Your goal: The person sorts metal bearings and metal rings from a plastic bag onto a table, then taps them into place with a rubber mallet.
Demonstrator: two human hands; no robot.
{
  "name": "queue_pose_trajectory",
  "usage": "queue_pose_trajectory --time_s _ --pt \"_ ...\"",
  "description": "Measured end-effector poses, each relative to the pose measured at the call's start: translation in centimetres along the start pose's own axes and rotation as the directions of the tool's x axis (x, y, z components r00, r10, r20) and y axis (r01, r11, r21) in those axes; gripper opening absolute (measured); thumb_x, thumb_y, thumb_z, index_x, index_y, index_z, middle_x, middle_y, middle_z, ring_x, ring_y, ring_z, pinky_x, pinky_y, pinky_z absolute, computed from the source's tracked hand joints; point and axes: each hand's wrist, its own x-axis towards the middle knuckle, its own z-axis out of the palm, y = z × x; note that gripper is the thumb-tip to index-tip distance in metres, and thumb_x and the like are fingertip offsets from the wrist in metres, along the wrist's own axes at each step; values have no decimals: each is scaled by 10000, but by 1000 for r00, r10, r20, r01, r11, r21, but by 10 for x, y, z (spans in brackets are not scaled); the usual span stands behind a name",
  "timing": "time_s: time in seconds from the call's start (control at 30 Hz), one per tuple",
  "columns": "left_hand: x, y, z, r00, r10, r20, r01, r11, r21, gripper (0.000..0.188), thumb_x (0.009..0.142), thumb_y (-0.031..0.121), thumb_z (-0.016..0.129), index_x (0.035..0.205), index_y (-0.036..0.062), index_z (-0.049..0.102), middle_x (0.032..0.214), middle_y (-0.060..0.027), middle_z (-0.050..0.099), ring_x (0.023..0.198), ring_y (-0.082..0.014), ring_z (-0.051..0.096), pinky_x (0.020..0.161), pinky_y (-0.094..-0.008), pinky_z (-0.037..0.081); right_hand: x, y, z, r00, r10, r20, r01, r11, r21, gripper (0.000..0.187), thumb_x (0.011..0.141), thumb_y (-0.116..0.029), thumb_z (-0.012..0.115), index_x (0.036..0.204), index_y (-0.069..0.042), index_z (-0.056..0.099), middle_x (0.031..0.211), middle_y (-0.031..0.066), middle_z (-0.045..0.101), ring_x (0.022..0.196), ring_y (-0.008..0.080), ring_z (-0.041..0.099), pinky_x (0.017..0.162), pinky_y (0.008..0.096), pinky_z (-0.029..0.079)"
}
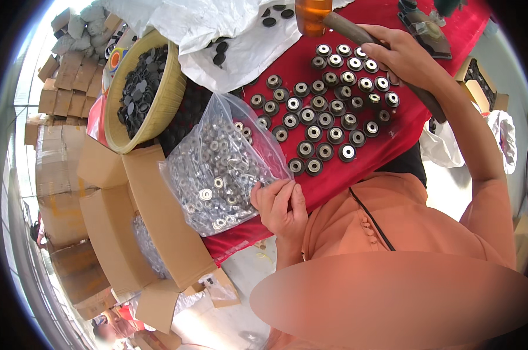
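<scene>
The right hand (pixel 399 53) is wrapped round the handle of a hammer (pixel 350 29), its amber head just left of the grip and its tail sticking out past the wrist. Below and left of that grip, dark rollers (pixel 325 119) with metal centres stand on red cloth (pixel 401 119). The left hand (pixel 282 209) touches a clear bag (pixel 217 151) of metal parts; I can't tell whether it's pinching. Far left of both, stacked cartons (pixel 63 160) bear faint yellowish marks, unreadable.

"Where's the glare?"
"Floor (pixel 204 325) below the left fingers (pixel 282 197), washed white; the bag (pixel 208 166) beside them glints."
"Sharpness?"
"Fairly clear around them; a blurred oval (pixel 395 300) spreads below right, picture edges curve into black."
</scene>
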Motion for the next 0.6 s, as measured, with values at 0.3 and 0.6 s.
queue_pose_trajectory --time_s 0.3,0.6 --pt "4 -6 8 999 44 7 -44 999 -11 121 777 13 738 887 48 699 878 -49 676 810 -210 621 991 -479 399 -13 16 35 974 -212 75 223 958 -180 451 924 -183 638 1346 -55 547 849 173 650 700 216 575 713 342 492" --pt "3 -8 8 999 39 -23 -40 999 -21 127 765 55 748 885 56 704 876 -41 672 792 -210 600 974 -459 399 -22 2 47 958 -234 168 266 942 -203 461 919 -215 655 1329 -31 549 845 192 670 718 266 650 702 370 502"
